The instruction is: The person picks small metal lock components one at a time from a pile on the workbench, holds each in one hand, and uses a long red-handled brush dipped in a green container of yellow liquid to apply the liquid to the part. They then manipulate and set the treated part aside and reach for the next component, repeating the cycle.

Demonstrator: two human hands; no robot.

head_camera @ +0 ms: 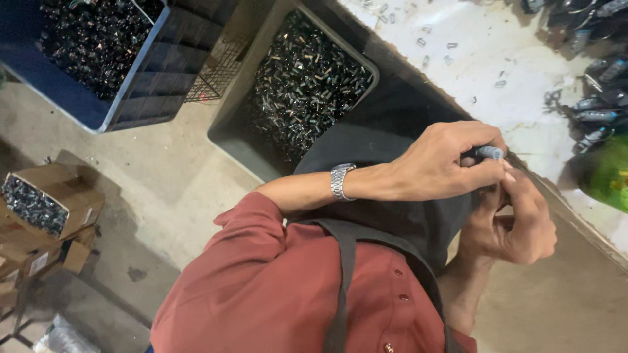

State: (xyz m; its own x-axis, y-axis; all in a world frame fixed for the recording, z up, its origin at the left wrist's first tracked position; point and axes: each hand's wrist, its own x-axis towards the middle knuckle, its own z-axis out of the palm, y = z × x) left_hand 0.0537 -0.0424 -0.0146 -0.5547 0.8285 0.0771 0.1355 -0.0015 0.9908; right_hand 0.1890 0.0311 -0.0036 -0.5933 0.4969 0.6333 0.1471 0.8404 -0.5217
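View from above of a seated or bending person in a red shirt (275, 294) and dark apron (392, 196), both hands raised to the edge of a white workbench (497, 59). The left hand (445, 163), with a metal wristwatch (341, 181) on its wrist, is clenched around a small cylindrical metal part (489, 152); the part's pale end sticks out past the thumb and forefinger, just at the workbench's near edge. The right hand (510, 222) sits directly below and against the left, fingers curled up toward the same part, apparently steadying or working its hidden end; whether it actually grips anything cannot be told, since the left hand covers the contact. Holding the piece close to the bench edge and over the apron plausibly keeps it steady and lets dropped pieces fall into the lap.

Away from the workbench, on the concrete floor, a grey bin (294, 91) heaped with small dark metal parts stands nearest. A blue crate (150, 78) with similar parts lies beyond it. Cardboard boxes (46, 202) with more parts stand farthest off. Loose clips lie scattered on the workbench, with dark assembled pieces (595, 111) toward its far side and a green object (611, 173) beside them.
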